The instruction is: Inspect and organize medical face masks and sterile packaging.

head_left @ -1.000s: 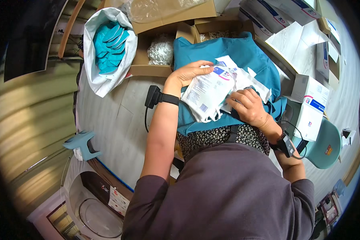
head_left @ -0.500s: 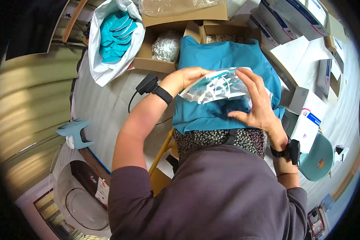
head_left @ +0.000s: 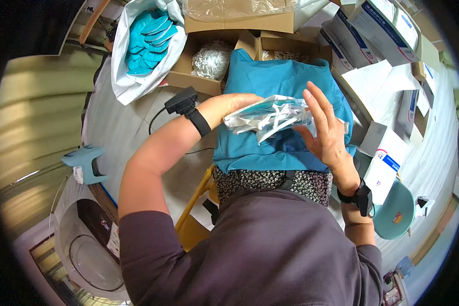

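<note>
Over my lap, a clear plastic bag point(head_left: 270, 115) with white strap-like pieces and something teal inside is held up, its lower edge crumpled. My left hand point(head_left: 237, 105) grips its left end; the fingertips are hidden behind the bag. At the bag's right end my right hand point(head_left: 325, 132) has its fingers stretched out and the thumb apart. Part of the bag shows beyond that hand, and whether the palm touches it I cannot tell. A teal cloth point(head_left: 285, 76) lies spread beneath both hands and over my lap.
Ahead on the left stands a white sack point(head_left: 125, 84) of teal flat pieces. Beside it, a cardboard box point(head_left: 186, 81) holds a bundle of white straps point(head_left: 211, 60). White cartons point(head_left: 385, 30) are stacked at the right. A teal stool point(head_left: 395, 211) is at my right, a light-blue one point(head_left: 86, 164) at far left.
The bag has tilted, and its face looks narrower and more crumpled. My left elbow has swung outward to the left. The right fingers are straighter and the hand is slightly lower.
</note>
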Demonstrator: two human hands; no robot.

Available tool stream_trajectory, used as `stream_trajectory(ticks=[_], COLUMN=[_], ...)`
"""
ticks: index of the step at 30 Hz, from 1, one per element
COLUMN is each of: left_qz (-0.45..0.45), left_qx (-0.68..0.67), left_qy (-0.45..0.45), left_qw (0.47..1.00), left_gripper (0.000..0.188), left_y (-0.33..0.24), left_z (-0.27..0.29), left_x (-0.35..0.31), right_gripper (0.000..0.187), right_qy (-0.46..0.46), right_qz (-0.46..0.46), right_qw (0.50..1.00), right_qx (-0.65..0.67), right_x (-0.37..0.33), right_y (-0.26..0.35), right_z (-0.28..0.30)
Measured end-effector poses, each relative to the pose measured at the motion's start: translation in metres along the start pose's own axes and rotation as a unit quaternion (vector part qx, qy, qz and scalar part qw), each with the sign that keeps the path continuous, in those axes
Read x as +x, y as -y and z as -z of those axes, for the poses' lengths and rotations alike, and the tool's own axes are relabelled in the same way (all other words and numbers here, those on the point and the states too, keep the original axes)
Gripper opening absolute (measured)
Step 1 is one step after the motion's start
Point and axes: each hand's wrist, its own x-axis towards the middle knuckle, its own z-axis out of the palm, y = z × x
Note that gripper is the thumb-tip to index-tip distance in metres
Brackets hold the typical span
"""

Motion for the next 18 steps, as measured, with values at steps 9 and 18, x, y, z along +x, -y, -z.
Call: stream_trajectory(ticks=[9, 18], left_qz=[0.026, 0.001], left_qx=[0.108, 0.240], left_qy=[-0.248, -0.297], left_qw=[0.962, 0.924], left_gripper=[0.021, 0.021], left_y=[-0.014, -0.025], left_z=[0.019, -0.046], left_x=[-0.009, -0.003], right_gripper=[0.095, 0.113], right_qy=[0.108, 0.099], right_qz=[0.081, -0.097], right_qw=[0.986, 0.990], right_qx=[-0.098, 0.002], right_x=[0.032, 0.044], right_y=[0.041, 0.043], right_z=[0.011, 0.014])
